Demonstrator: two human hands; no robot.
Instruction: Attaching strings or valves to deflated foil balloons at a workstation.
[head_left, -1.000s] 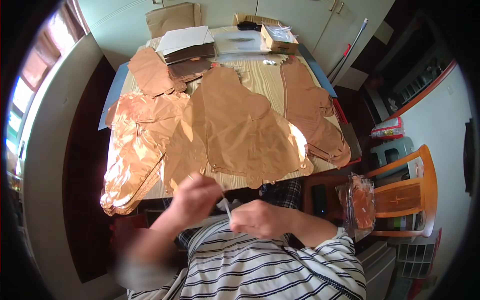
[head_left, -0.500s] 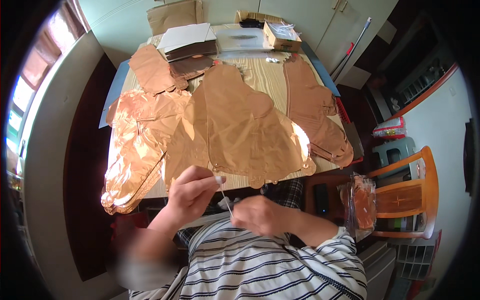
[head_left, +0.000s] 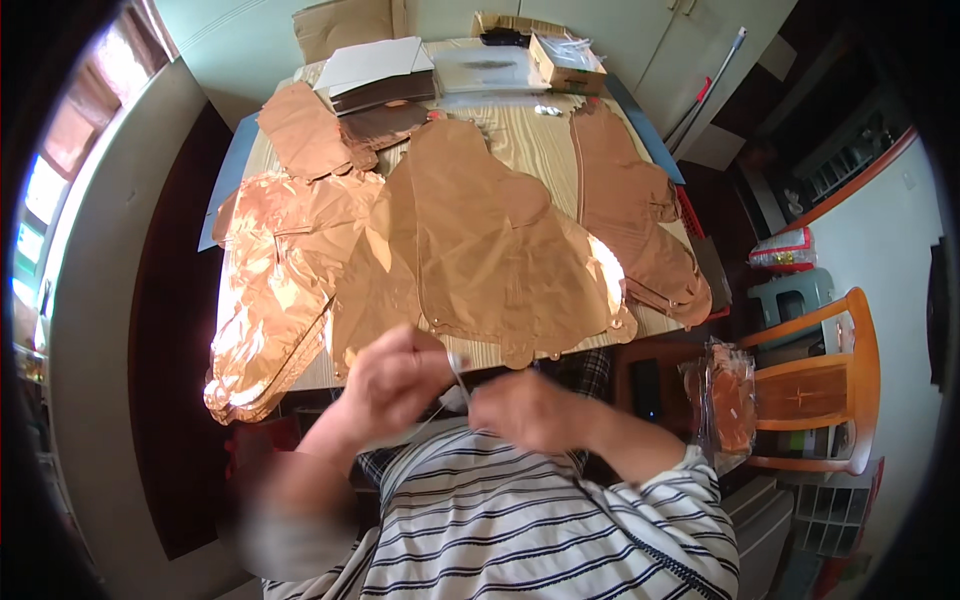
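Note:
A thin white string runs between my two hands, just off the table's near edge and above my lap. My left hand is closed on it, and something small and white shows at its fingertips. Close by on the right, my right hand is closed around the other part of the string; motion blurs its fingers. A loose strand of string hangs below the left hand. Beyond the hands lie flat copper-coloured foil balloons: a large one in the middle, a shiny crinkled stack at left and another stack at right.
White boards are stacked on the far side of the wooden table, beside clear plastic sheets and a small carton. A wooden chair stands at right, near a plastic bag of copper foil.
The string between my hands has become steeper, and a loose strand now trails below the left hand. Both hands have shifted slightly to the right, and the right one slightly up.

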